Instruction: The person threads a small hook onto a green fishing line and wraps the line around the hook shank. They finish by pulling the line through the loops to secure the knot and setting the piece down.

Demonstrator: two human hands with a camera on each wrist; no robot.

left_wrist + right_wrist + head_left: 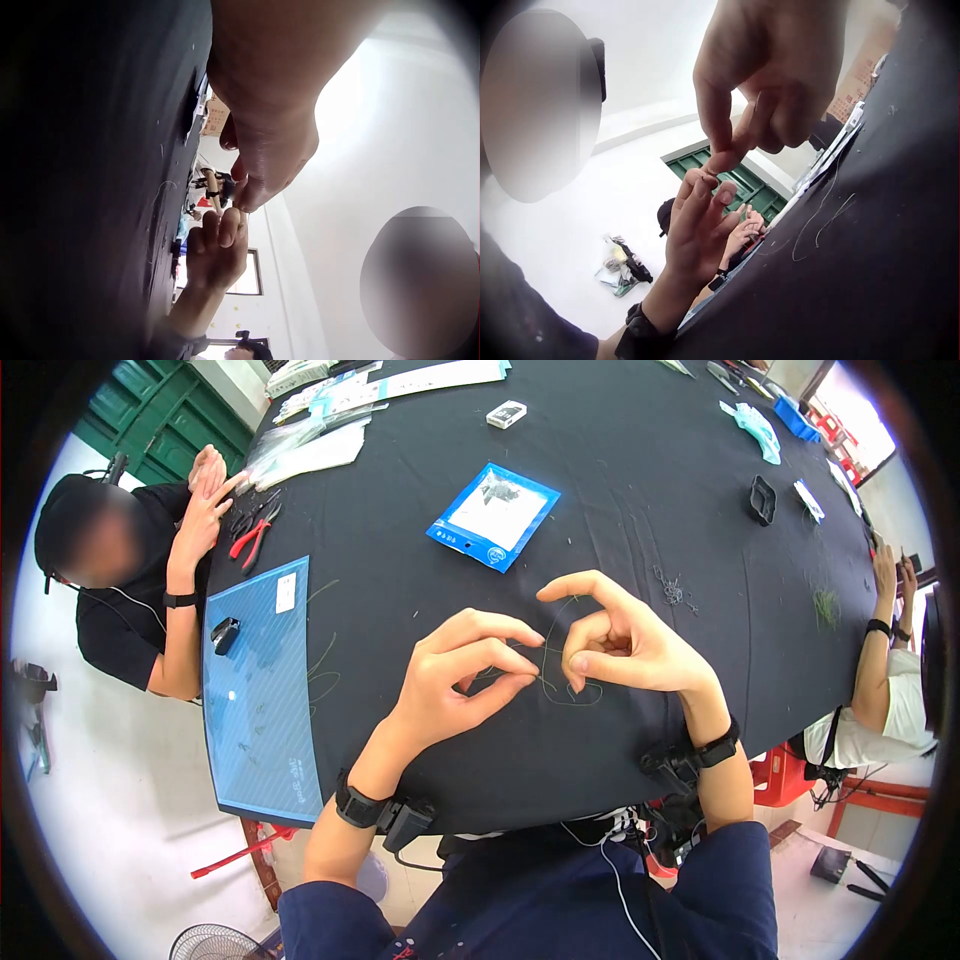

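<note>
Fingertips nearly meeting, a person in a dark blue shirt works a fine greenish thread (pixel 545 660) over a black-covered table (pixel 390 560). The left hand (pixel 450 670) pinches the strand between thumb and forefinger, its tips toward 3 o'clock. The right hand (pixel 640 645) folds its thumb against curled fingers on the strand, the forefinger arched above toward 9 o'clock. The thread lies in the narrow gap between the hands, its longest visible run bowing from 12 to 6 o'clock, then curling toward 3 o'clock in a loose loop below the right fingers; its ends cannot be made out.

Around the hands, a blue-edged packet (pixel 540 500) lies at 12 o'clock, a small white box (pixel 507 414) beyond it. A dark tangle (pixel 676 590) sits at 2 o'clock, with a black tray (pixel 762 500) farther out and a green tuft of strands (pixel 826 607) near 3 o'clock. At 9 o'clock, a translucent blue sheet (pixel 260 760) bears a small black object (pixel 224 636); red-handled pliers (pixel 255 540) rest at 10 o'clock, near a seated person in black (pixel 120 620).
</note>
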